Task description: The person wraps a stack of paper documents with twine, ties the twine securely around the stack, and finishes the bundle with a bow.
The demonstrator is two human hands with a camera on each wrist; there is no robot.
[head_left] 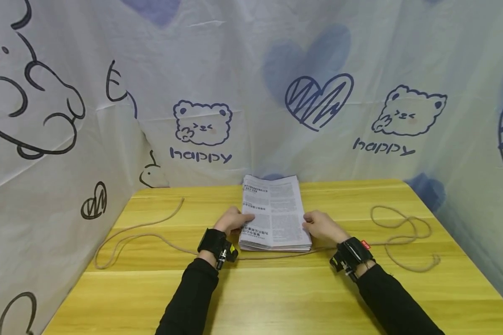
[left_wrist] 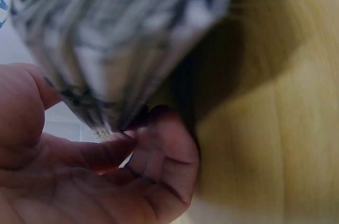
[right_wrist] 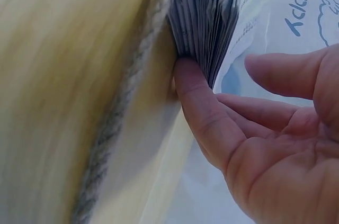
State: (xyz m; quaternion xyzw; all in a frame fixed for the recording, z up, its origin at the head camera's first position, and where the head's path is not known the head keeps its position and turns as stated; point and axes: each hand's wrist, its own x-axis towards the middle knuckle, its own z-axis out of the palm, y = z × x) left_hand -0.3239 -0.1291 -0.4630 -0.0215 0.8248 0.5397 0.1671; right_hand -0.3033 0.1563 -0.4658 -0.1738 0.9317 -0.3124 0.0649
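Stack of folded newspapers (head_left: 276,209) and rope (head_left: 276,257), on wooden tabletop (head_left: 276,298).
Left to right: rope, one length bent in a loose loop; left hand (head_left: 233,220), clamped on the stack's left edge, thumb on top; newspapers, lying at the middle of the tabletop's far part, rope passing along their near side; right hand (head_left: 323,226), fingers touching the stack's right edge, thumb apart from the fingers; rope again, in loose curls.

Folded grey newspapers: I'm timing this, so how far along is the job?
Done: the folded grey newspapers sit stacked. In hand: the left hand grips one side, the right hand touches the other. Probably left: tying; the thin beige braided rope runs in front, none crossing the top.
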